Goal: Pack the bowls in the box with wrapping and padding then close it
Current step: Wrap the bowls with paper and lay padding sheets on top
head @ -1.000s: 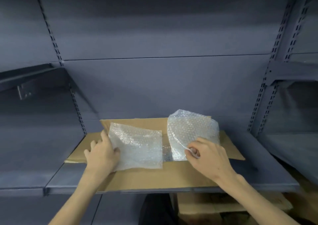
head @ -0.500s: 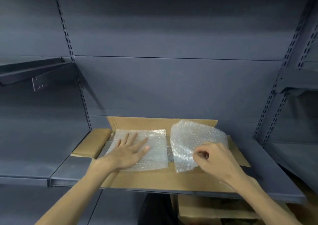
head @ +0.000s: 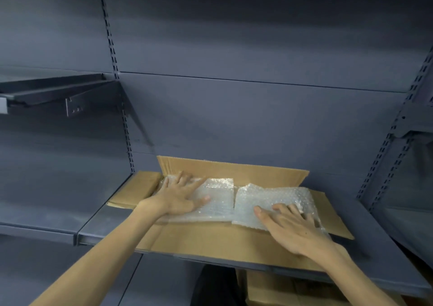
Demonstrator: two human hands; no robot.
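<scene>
One open cardboard box (head: pixel 225 240) lies on a grey metal shelf (head: pixel 100 226), its four flaps folded out: the back flap stands up against the rear panel, the left and right flaps lie flat, and the front flap hangs toward the person. Two sheets of bubble wrap lie side by side over the box's opening, nearly touching at its middle. The left sheet (head: pixel 218 195) lies flat; the left hand (head: pixel 180 195) presses on its left part with fingers straight and spread. The right sheet (head: pixel 269 202) is a little crumpled along its back edge; the right hand (head: pixel 293 228) rests on its front right part, fingers straight and fanned out. The sheets and hands cover the box's inside, so no bowls can be seen there. Left of the box, higher up, a second shelf (head: pixel 51 90) juts from the rack. Below the box's shelf, more brown cardboard (head: pixel 281 287) shows, partly hidden by the right forearm
</scene>
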